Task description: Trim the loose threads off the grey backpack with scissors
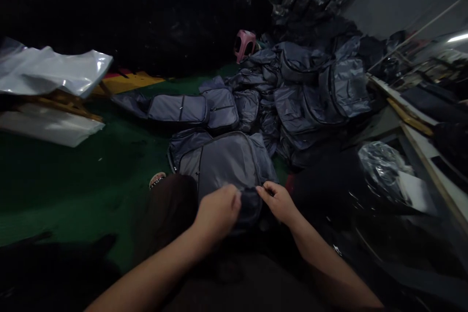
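Note:
A grey-blue backpack (228, 158) lies across my lap, its front panel facing up and a zipper running down its left part. My left hand (219, 209) is closed over the near part of the backpack. It is slightly blurred, and its fingertips are hidden. With thumb and fingers pinched, my right hand (278, 201) grips the edge of a small dark section at the backpack's near right. That dark section stretches between both hands.
Several similar bags (310, 92) are heaped ahead and to the right. A pink plastic stool (244, 46) stands behind them. White sheeting (54, 70) lies on a support at left. Crumpled clear plastic (383, 165) sits at right, near a table edge (435, 170). The floor (73, 195) is green.

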